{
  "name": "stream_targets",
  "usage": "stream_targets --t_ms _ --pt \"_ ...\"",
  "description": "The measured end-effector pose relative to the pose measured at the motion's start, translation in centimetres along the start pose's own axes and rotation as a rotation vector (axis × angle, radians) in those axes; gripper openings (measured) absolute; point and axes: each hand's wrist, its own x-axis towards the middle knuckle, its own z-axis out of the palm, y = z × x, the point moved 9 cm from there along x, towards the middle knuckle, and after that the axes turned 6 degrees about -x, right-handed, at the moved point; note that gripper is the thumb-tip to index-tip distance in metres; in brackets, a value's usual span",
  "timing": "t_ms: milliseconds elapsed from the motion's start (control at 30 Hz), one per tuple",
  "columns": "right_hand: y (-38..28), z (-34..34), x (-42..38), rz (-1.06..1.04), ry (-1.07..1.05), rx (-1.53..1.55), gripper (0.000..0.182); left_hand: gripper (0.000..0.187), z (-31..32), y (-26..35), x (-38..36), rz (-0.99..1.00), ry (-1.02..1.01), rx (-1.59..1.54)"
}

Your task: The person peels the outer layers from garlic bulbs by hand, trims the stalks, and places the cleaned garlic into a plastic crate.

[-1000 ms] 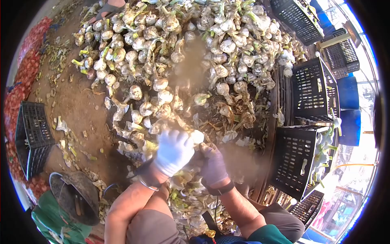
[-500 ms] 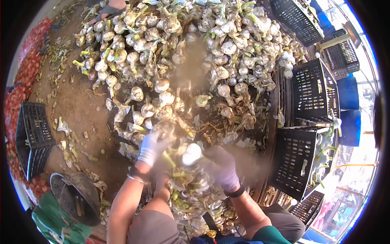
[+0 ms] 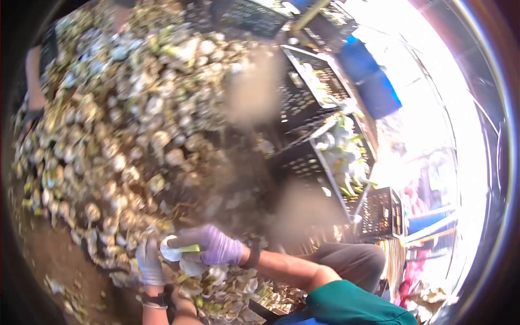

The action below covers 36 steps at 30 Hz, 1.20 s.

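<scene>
A white garlic bulb (image 3: 169, 248) with a short green stem is held in my right hand (image 3: 221, 246), which wears a purple-tinted glove and is closed around the stem side. My left hand (image 3: 149, 262), in a pale glove, is just left of the bulb with its fingers stretched upward. Blur hides whether those fingers touch the bulb. Beneath my hands lies a heap of peeled garlic skins (image 3: 222, 287). Beyond them spreads a large pile of unpeeled garlic (image 3: 130, 157) with dry stalks, smeared by motion.
Black crates holding pale garlic with green stems (image 3: 342, 151) stand to the right. Another black crate (image 3: 379, 214) is near my knee. Blue containers (image 3: 374, 81) stand behind. Another person's arm (image 3: 33, 78) shows at the upper left. Brown ground (image 3: 70, 265) lies at the lower left.
My view has swung to the right, so the crates appear nearer the middle. The white bulb stays in my right hand, and my two hands are now closer together.
</scene>
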Motion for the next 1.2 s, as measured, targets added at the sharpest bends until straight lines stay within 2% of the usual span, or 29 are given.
stream_targets --t_ms 33,67,100,133,167,200,233,300,333,400,433,467,533,600,633,667,700,733,767,800,867,933,967,1000,1033,1067,1100,1133,1200 --pt "-1.2 -3.2 -0.5 -0.07 0.045 -0.033 0.049 0.031 -0.2 -8.6 2.1 -0.124 -0.008 0.203" --pt "-3.7 -7.0 -1.1 -0.142 0.092 -0.233 0.048 0.035 0.0 -2.1 1.0 0.002 0.03 0.565" --pt "-4.7 -11.1 -2.3 -0.192 0.173 -0.416 0.048 0.039 0.9 -2.4 0.5 0.089 0.031 0.756" --pt "-3.4 -15.1 -3.8 0.05 0.269 -0.238 0.049 0.042 1.6 -3.0 -0.2 0.17 0.043 0.949" --pt "-9.5 -18.5 -5.9 -0.035 0.395 -0.552 0.049 0.049 2.9 -5.1 -0.7 -0.06 -0.166 0.854" --pt "-8.5 -23.1 -9.2 0.014 0.506 -0.694 0.05 0.053 4.7 -5.3 -1.9 -0.029 -0.327 0.879" --pt "-9.8 -25.7 -9.8 0.044 0.338 -0.988 0.047 0.053 6.8 -2.8 -3.0 0.174 -0.451 0.833" --pt "-9.9 -31.4 -12.8 0.255 0.475 -0.842 0.033 0.052 12.1 -4.2 -6.5 -0.075 -1.019 0.476" --pt "-9.7 -32.7 -13.8 0.395 0.392 -1.205 0.038 0.054 14.1 -4.6 -9.3 0.032 -1.132 0.044" --pt "-4.4 -36.1 -17.3 0.746 0.048 -1.491 0.032 0.056 15.4 -6.8 -12.4 0.141 -1.224 0.226" --pt "-5.8 -34.1 -16.2 0.904 -0.11 -1.64 0.031 0.055 14.9 -6.4 -12.3 0.119 -1.242 0.223" --pt "-6.2 -32.8 -14.3 0.788 -0.034 -1.734 0.027 0.055 14.4 -5.6 -11.4 0.107 -1.268 0.216" --pt "-6.4 -28.2 -8.4 0.482 0.18 -1.417 0.023 0.043 12.6 -4.5 -9.3 0.045 -1.173 0.239" --pt "-5.1 -21.9 -3.1 0.17 0.222 -1.104 0.022 0.035 9.1 -2.0 -5.8 0.043 -0.83 0.415" --pt "-1.4 -19.8 -0.5 0.212 0.168 -1.042 0.022 0.027 8.9 -3.6 -5.4 0.155 -0.764 0.702" --pt "1.5 -17.6 1.8 0.31 0.211 -0.829 0.023 0.031 7.0 -2.3 -3.9 -0.03 -0.729 0.718" --pt "3.3 -15.5 4.4 0.405 0.201 -0.794 0.029 0.032 5.5 0.0 -3.1 0.144 -0.564 0.691" --pt "5.1 -13.5 6.9 0.379 0.177 -0.902 0.042 0.033 3.7 2.4 -2.7 0.315 -0.395 0.661" --pt "8.3 -11.9 9.0 0.424 0.107 -0.95 0.053 0.033 3.0 3.2 -2.0 0.281 -0.421 0.718" --pt "9.2 -10.5 10.3 0.263 0.244 -1.004 0.031 0.033 2.8 3.1 -1.5 0.275 -0.419 0.726" --pt "13.2 -9.6 12.4 0.503 0.219 -0.936 0.033 0.033 0.8 4.1 -0.3 0.292 -0.231 0.413" --pt "15.0 -10.1 13.5 0.527 0.285 -0.944 0.031 0.03 0.3 4.5 0.7 0.31 -0.22 0.416" --pt "14.1 -10.6 13.7 0.553 0.353 -0.958 0.03 0.026 -0.3 3.9 1.4 0.208 -0.185 0.21" --pt "11.7 -10.9 13.3 0.281 0.253 -0.939 0.025 0.023 -0.9 3.0 2.0 0.105 -0.147 0.004" --pt "12.4 -11.5 12.5 0.272 0.351 -0.642 0.028 0.035 -0.7 1.7 2.6 0.024 -0.209 -0.014" --pt "11.4 -11.4 11.9 0.259 0.438 -0.342 0.032 0.035 -0.7 2.4 3.5 0.017 -0.207 -0.01" --pt "10.7 -10.4 11.1 0.293 0.341 -0.061 0.033 0.049 -0.2 2.9 4.5 -0.078 -0.228 -0.258" --pt "9.2 -9.4 10.6 0.223 0.225 -0.013 0.034 0.064 0.4 3.3 5.4 -0.176 -0.245 -0.504" --pt "7.1 -7.2 9.5 0.159 0.08 0.133 0.035 0.086 1.1 5.4 7.1 -0.1 -0.265 -0.635"
